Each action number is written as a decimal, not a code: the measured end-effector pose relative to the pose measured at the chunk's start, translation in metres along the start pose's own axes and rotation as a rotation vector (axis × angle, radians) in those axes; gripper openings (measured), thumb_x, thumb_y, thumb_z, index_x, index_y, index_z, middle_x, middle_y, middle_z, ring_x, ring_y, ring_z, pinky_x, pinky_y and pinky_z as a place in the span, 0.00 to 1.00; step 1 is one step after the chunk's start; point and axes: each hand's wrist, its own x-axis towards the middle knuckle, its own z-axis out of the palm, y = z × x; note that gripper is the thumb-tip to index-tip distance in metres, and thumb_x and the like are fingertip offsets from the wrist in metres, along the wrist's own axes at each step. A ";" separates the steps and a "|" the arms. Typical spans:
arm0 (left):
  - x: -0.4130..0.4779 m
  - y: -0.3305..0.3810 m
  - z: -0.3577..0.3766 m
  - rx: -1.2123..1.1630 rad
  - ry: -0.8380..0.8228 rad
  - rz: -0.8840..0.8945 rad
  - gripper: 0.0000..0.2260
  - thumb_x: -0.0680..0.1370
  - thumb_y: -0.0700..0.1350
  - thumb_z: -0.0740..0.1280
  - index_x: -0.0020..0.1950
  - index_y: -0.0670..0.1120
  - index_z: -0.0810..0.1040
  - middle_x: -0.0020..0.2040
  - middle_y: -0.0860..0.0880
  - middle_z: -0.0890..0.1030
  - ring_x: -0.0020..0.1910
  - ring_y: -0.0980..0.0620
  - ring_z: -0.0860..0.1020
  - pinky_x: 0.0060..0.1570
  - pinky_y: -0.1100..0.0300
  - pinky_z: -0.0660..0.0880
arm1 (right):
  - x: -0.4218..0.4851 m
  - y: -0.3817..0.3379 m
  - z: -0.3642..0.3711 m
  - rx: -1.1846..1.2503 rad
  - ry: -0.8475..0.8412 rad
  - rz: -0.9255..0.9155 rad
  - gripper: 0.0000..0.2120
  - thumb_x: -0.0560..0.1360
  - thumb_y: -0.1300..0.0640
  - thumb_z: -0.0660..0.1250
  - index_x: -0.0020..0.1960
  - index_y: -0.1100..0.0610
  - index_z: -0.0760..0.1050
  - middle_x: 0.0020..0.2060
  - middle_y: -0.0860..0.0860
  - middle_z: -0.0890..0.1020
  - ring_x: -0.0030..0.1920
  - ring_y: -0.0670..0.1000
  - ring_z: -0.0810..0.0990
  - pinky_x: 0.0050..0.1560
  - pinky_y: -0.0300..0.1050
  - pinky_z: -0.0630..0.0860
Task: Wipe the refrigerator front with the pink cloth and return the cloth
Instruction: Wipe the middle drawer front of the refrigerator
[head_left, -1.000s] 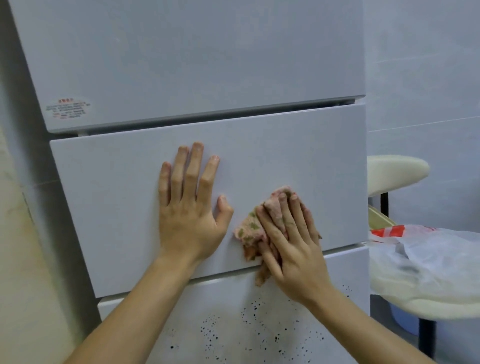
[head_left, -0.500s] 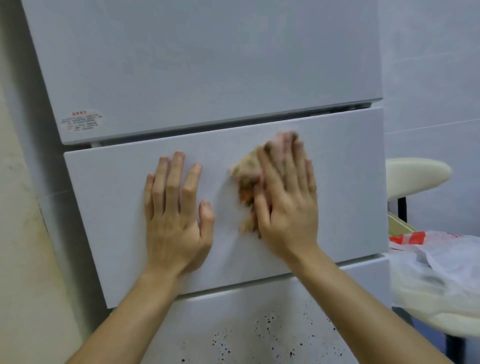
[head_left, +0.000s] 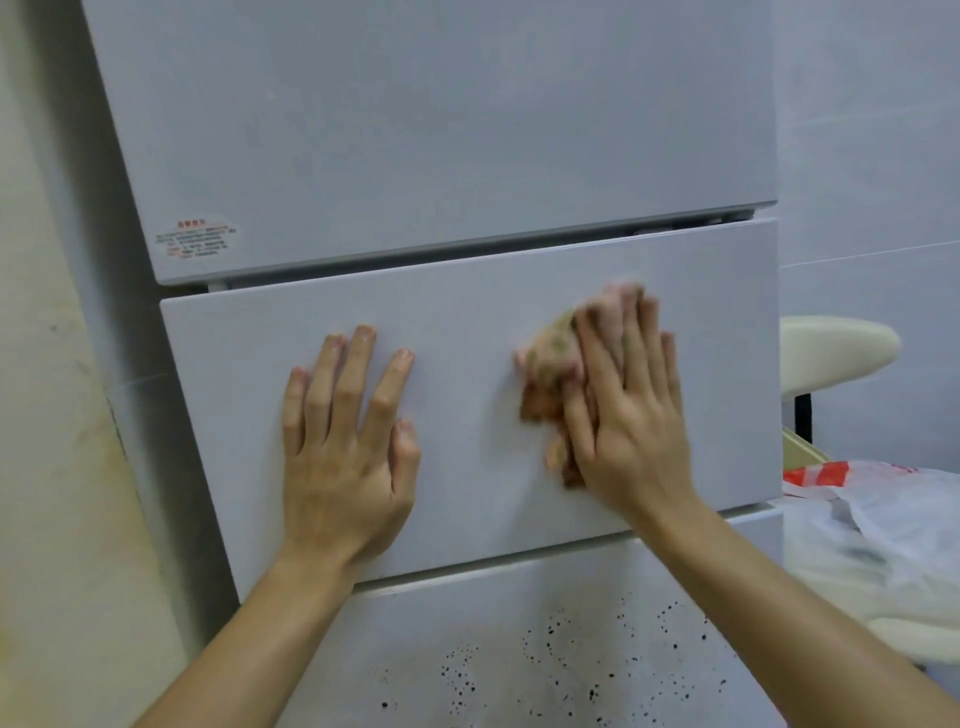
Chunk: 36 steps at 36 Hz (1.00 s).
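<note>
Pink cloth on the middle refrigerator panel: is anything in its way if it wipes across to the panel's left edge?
Yes. The left hand lies flat on the white middle refrigerator panel, left of the crumpled pink cloth that the right hand presses there. Bare panel separates them; nothing else visible blocks that path.

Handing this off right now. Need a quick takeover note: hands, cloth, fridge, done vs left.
Left hand: open, flat on the refrigerator's middle panel, holding nothing.
Right hand: open, straight fingers pressing the pink cloth against the same panel, to the right of the other hand.
Done: wiping is under way on the middle panel; how much is covered cannot be told.
Left: finish the front, including the lower panel, which is speckled dark, then return the cloth. Its place is not in view.
</note>
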 end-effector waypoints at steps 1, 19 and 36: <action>0.000 -0.001 0.000 -0.005 0.002 -0.001 0.26 0.82 0.47 0.57 0.81 0.46 0.67 0.83 0.42 0.62 0.84 0.41 0.57 0.82 0.42 0.50 | 0.017 -0.007 0.004 0.010 0.042 0.083 0.27 0.85 0.52 0.56 0.83 0.56 0.60 0.83 0.60 0.56 0.84 0.60 0.50 0.84 0.57 0.47; -0.014 -0.022 -0.004 -0.027 0.068 -0.129 0.25 0.82 0.45 0.58 0.80 0.42 0.66 0.83 0.39 0.62 0.83 0.40 0.57 0.82 0.43 0.49 | -0.094 -0.050 0.017 0.040 -0.233 -0.424 0.25 0.85 0.53 0.63 0.81 0.54 0.66 0.81 0.59 0.63 0.83 0.58 0.59 0.82 0.57 0.60; -0.029 -0.066 -0.008 -0.040 0.067 -0.143 0.24 0.86 0.50 0.54 0.80 0.41 0.62 0.83 0.36 0.58 0.84 0.36 0.54 0.83 0.41 0.48 | 0.014 -0.117 0.037 0.119 0.016 -0.044 0.29 0.81 0.58 0.61 0.82 0.58 0.64 0.82 0.63 0.60 0.83 0.63 0.54 0.83 0.59 0.51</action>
